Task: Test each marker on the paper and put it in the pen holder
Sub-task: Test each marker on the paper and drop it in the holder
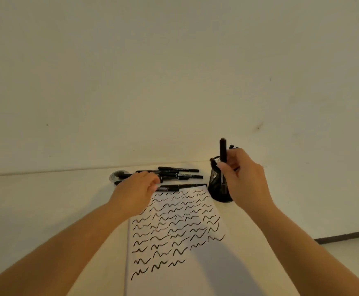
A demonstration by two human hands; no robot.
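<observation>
- Work surface: a pale table point(46, 210) set against a plain light wall point(174, 71). A darker floor strip shows at the lower right edge of the view.
- Paper point(174, 242): a white sheet lies flat at the centre of the table, covered with rows of short black wavy test strokes over its far and left parts; the near right part is blank.
- Loose markers point(178, 175): a pile of black markers lies on the table just beyond the far edge of the paper, mostly parallel to that edge. One more lies nearest the paper, along its far edge.
- Round object point(116, 175): a small dark circular item with a pale rim sits at the left end of the pile; its kind cannot be determined.
- Pen holder point(217, 182): a black mesh cup stands upright just beside the far right corner of the paper.
- Right hand point(244, 178): positioned in front of the pen holder and covering its right side. The fingers pinch a black marker point(223, 150) held upright, its lower end inside the holder and its upper end above the rim.
- Left hand point(138, 189): extended over the left end of the marker pile, back of the hand facing the camera, fingers curled downward. It masks the markers beneath it; whether it grasps one cannot be determined.
- Obstructions: the left forearm crosses the far left corner of the paper. Dark tips behind the right hand suggest further markers in the holder, but they are mostly hidden.
- Both forearms are cut off by the lower frame edge.
</observation>
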